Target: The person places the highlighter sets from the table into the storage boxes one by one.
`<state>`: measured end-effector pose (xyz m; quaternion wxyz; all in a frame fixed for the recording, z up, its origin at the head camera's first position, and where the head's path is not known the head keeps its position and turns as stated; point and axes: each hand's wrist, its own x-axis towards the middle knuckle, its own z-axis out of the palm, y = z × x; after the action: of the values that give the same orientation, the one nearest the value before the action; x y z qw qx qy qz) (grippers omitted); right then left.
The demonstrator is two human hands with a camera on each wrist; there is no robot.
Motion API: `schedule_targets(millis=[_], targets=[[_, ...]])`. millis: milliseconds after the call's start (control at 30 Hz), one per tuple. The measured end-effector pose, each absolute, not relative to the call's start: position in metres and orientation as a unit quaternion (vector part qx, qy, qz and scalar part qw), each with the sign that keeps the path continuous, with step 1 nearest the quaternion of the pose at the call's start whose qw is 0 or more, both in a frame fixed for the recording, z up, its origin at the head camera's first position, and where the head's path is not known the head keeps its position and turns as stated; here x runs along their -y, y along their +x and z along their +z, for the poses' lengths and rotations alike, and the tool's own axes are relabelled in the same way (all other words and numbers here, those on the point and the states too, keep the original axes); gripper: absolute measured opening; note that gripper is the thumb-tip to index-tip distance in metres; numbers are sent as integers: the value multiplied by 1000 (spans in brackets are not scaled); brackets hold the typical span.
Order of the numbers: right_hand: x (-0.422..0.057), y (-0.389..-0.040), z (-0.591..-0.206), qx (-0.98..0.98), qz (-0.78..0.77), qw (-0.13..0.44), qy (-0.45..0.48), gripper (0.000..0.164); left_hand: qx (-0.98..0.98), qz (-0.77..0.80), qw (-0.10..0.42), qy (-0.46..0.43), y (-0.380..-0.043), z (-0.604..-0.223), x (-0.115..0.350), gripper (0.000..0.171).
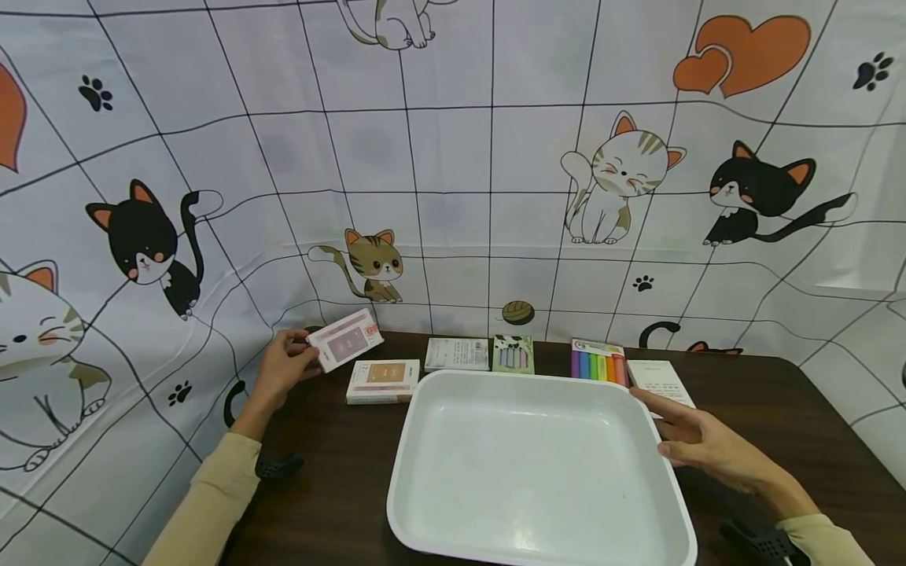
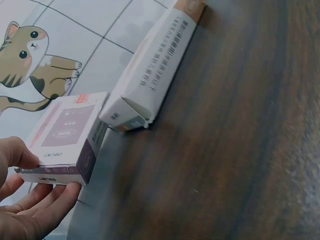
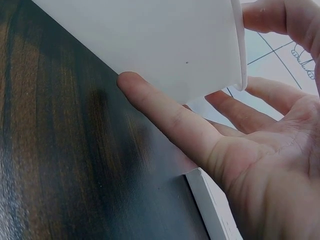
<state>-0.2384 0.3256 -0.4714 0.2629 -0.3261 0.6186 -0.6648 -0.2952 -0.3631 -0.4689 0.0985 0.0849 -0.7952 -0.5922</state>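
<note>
At the back left my left hand (image 1: 286, 363) pinches a small white carton with a mauve panel (image 1: 345, 339), raised and tilted. In the left wrist view the thumb lies on top of that carton (image 2: 65, 131) and the other fingers support it from below. A large white tray (image 1: 531, 542) lies in front. My right hand (image 1: 708, 444) touches the tray at its right back corner. In the right wrist view its fingers stretch fairly straight along the outer tray wall (image 3: 165, 45).
A white box with a tan panel (image 1: 383, 373) lies below the raised carton. Behind the tray lie a white printed box (image 1: 457, 352), a green box of pastel sticks (image 1: 513, 358), a rainbow-coloured pack (image 1: 598, 363) and a white box (image 1: 658, 377). A cat-patterned cloth rises behind the dark table (image 1: 325, 487).
</note>
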Motion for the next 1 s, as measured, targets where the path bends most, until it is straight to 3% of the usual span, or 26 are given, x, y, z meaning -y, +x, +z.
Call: schedule_targets(millis=[533, 1000], targets=[[-326, -237, -470, -644, -653, 253, -308, 76, 794, -597, 118, 21, -287, -436, 348, 54], [-326, -236, -471, -643, -656, 255, -301, 76, 795, -598, 101, -18, -274, -408, 321, 54]])
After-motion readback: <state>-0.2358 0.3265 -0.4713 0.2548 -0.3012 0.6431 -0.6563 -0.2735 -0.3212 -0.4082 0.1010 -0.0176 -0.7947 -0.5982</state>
